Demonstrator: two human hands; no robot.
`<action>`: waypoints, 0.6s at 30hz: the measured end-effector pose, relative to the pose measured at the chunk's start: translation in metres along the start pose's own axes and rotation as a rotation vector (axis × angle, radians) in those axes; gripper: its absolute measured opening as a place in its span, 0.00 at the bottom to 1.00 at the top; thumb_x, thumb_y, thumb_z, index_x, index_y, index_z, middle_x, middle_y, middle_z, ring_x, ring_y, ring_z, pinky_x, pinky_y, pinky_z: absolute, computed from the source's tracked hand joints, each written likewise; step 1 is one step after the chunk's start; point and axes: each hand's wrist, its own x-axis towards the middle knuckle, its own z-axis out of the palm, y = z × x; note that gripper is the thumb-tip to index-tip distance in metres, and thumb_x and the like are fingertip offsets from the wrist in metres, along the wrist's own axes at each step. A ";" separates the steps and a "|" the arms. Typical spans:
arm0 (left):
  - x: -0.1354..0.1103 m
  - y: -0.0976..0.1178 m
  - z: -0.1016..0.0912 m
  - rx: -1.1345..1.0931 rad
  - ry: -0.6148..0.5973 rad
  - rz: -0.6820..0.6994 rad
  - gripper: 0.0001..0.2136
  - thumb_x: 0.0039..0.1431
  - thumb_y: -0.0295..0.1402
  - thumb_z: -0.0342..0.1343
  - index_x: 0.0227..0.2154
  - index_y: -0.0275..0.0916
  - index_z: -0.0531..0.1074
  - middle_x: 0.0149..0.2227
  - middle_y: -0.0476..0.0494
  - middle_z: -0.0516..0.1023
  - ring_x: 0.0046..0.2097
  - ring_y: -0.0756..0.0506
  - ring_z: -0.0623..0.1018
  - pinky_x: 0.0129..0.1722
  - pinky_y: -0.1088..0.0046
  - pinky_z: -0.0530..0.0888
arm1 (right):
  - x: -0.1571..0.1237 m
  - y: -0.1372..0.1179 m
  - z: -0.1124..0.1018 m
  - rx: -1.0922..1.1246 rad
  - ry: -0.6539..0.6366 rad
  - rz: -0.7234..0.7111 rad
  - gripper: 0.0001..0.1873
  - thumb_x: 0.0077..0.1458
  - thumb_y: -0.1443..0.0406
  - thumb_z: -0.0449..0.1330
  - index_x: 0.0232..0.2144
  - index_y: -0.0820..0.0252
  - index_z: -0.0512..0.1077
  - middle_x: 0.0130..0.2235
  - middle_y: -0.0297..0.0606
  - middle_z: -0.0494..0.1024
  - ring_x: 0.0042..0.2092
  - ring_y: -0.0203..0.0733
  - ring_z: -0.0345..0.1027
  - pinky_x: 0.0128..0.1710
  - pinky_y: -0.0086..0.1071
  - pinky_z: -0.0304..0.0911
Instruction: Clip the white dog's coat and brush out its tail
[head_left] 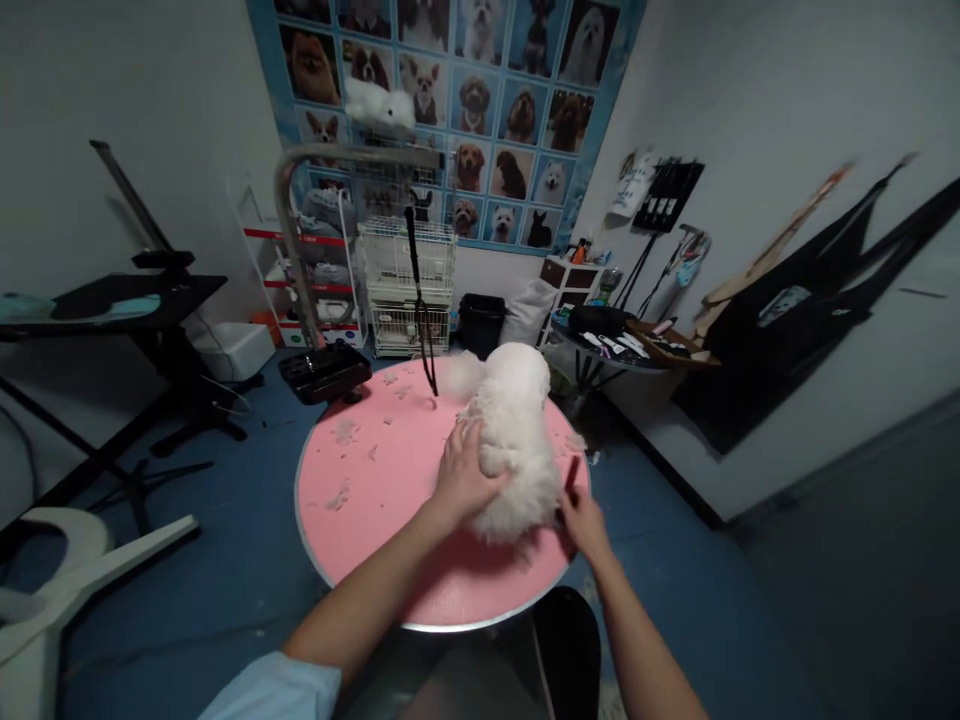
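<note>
A white, fluffy-coated dog [517,430] is on the round pink grooming table [397,560], towards its right side. My left hand [465,475] lies on the left side of the dog's coat, fingers and thumb apart. At the dog's near right side, my right hand [583,520] is closed around a slim dark tool [573,474]. One dark end of it sticks up above my fingers; its working end is hidden, so its exact kind cannot be told. Tufts of cut hair [341,495] are scattered on the tabletop.
A metal grooming arm [289,230] rises at the table's far left, with a black loop [421,320] hanging over the table. A black tray [325,370] sits at its base. Tools lie on a side table [645,360] at right. Wire cages [409,290] stand behind.
</note>
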 end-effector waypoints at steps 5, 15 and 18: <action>-0.010 0.015 0.002 0.230 -0.078 0.413 0.14 0.55 0.31 0.53 0.45 0.41 0.70 0.43 0.38 0.70 0.44 0.41 0.71 0.41 0.65 0.70 | 0.056 -0.083 -0.030 0.289 0.289 -0.100 0.21 0.49 0.49 0.52 0.31 0.62 0.67 0.26 0.36 0.73 0.28 0.39 0.66 0.29 0.31 0.60; -0.032 -0.022 0.000 0.314 -0.177 0.625 0.10 0.58 0.25 0.43 0.29 0.37 0.70 0.23 0.47 0.70 0.27 0.50 0.70 0.26 0.75 0.65 | 0.099 -0.188 -0.004 0.197 0.132 -0.289 0.14 0.50 0.55 0.50 0.26 0.60 0.65 0.23 0.34 0.70 0.26 0.37 0.62 0.27 0.31 0.59; -0.032 -0.018 -0.005 0.326 -0.196 0.627 0.10 0.57 0.24 0.43 0.27 0.37 0.69 0.22 0.47 0.69 0.26 0.50 0.69 0.25 0.75 0.63 | 0.092 -0.182 0.004 0.105 -0.179 -0.384 0.11 0.41 0.58 0.59 0.23 0.60 0.67 0.23 0.32 0.70 0.26 0.37 0.63 0.26 0.30 0.59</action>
